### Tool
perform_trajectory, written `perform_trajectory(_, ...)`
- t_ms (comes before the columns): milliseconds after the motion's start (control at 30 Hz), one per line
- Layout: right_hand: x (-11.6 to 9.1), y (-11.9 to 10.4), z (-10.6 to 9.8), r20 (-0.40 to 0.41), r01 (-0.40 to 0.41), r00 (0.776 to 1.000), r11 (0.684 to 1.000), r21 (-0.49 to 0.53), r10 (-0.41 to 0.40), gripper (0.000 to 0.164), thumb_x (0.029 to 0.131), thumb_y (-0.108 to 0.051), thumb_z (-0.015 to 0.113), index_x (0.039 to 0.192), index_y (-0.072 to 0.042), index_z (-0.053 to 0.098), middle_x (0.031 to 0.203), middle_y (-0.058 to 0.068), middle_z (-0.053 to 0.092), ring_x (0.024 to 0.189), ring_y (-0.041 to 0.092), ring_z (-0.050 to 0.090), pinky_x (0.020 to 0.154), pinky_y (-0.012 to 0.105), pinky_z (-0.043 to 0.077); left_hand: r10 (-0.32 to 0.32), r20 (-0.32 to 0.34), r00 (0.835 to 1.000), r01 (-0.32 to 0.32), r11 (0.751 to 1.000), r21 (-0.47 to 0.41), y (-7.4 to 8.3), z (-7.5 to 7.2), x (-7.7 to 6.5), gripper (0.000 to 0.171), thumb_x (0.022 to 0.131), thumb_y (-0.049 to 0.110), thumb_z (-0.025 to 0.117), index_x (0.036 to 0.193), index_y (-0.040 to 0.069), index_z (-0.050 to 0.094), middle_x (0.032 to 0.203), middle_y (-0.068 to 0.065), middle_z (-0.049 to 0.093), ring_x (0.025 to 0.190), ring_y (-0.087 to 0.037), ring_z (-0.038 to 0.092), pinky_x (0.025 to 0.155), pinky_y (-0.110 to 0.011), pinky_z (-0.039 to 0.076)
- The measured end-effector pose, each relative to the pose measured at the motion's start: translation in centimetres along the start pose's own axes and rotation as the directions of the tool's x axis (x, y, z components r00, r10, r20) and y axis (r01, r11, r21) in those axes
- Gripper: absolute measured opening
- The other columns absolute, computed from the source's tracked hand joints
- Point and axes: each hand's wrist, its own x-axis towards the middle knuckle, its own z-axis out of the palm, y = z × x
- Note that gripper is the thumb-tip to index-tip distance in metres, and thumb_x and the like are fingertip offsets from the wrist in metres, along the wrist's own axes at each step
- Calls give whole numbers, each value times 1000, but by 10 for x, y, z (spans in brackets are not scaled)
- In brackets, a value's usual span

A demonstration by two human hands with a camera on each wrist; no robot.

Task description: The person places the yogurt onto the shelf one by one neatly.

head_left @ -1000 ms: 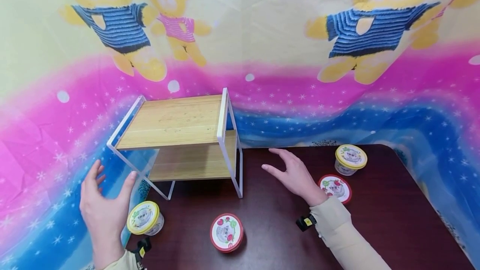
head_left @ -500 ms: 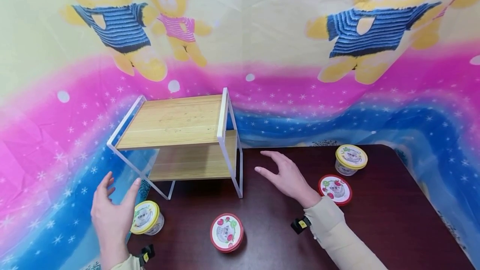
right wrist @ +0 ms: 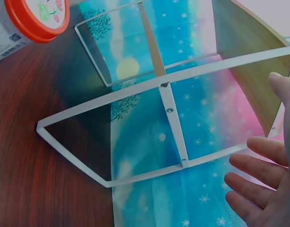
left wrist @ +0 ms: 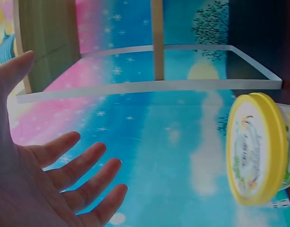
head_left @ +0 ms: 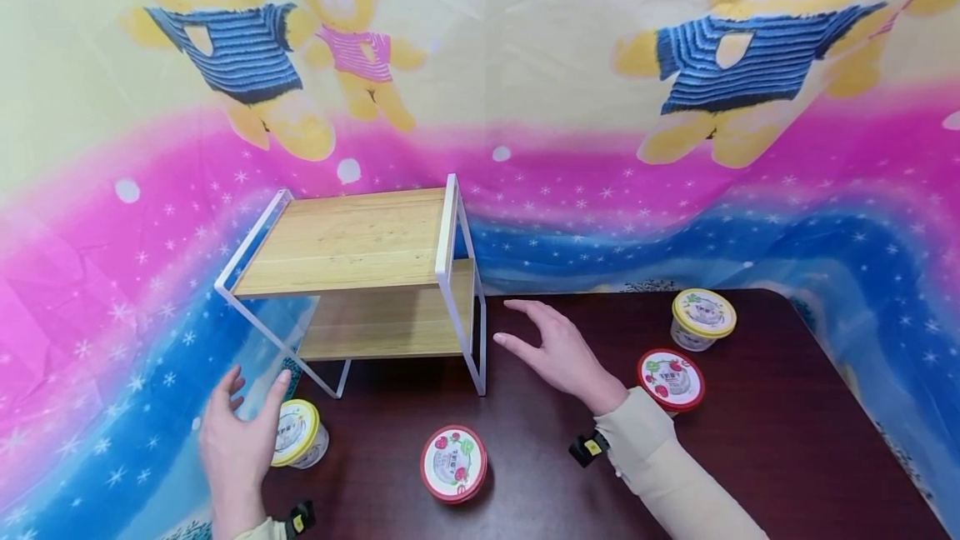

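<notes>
My left hand [head_left: 238,444] hovers with spread fingers just left of a yellow-lidded tub [head_left: 298,433], partly covering it in the head view. In the left wrist view that tub [left wrist: 256,149] is apart from the fingers. My right hand [head_left: 558,352], thumb and fingers apart and holding nothing, is above the table right of a two-tier wooden shelf with a white metal frame [head_left: 345,244]. The right wrist view shows the hand [right wrist: 265,175] beside the shelf's side frame [right wrist: 171,111]. A red-lidded tub [head_left: 453,465] stands between the hands, in front of the shelf.
Behind my right forearm stand another red-lidded tub [head_left: 671,380] and a yellow-lidded tub [head_left: 703,319] on the dark table [head_left: 795,440]. A bear-print cloth [head_left: 555,90] hangs right behind the shelf.
My left hand has moved right and a little nearer me, toward the yellow-lidded tub. The right hand has moved left, toward the shelf. Tubs and shelf have stayed put.
</notes>
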Motion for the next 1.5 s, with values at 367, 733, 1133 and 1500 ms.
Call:
perform_trajectory(367, 8, -15, 7, 19, 5, 1000, 999, 32, -6, 70, 93, -69, 58, 145, -22, 56, 142, -4, 56, 131, 19, 51, 107, 48, 42, -97, 65, 993, 93, 993, 66, -21, 17, 6, 97, 90, 68, 62, 157, 4, 33, 145, -29, 47, 129, -51, 46, 104, -64, 34)
perform_trajectory(733, 14, -28, 16, 53, 3, 999, 999, 40, -5, 70, 93, -67, 60, 146, -21, 56, 143, -4, 56, 131, 18, 51, 107, 48, 42, -177, 106, 979, 161, 976, 144, -49, 36, 9, 107, 87, 75, 59, 156, -2, 33, 145, -34, 42, 132, -53, 39, 105, -67, 31)
perform_trajectory(1133, 10, -33, 28, 87, 18, 996, 997, 77, -25, 65, 94, -56, 68, 146, -18, 56, 144, -3, 55, 130, 16, 52, 105, 43, 45, -246, 184, 952, 181, 934, 308, -72, 46, 2, 126, 74, 81, 68, 154, -8, 27, 134, -44, 36, 119, -62, 39, 93, -68, 38)
perform_trajectory(1500, 18, -43, 32, 63, 64, 996, 993, 102, -70, 65, 96, -56, 65, 146, -16, 56, 143, 0, 57, 130, 16, 53, 106, 41, 44, -294, 133, 947, 255, 934, 252, -80, 66, -3, 136, 68, 70, 82, 157, -6, 14, 139, -42, 29, 126, -57, 33, 96, -72, 37)
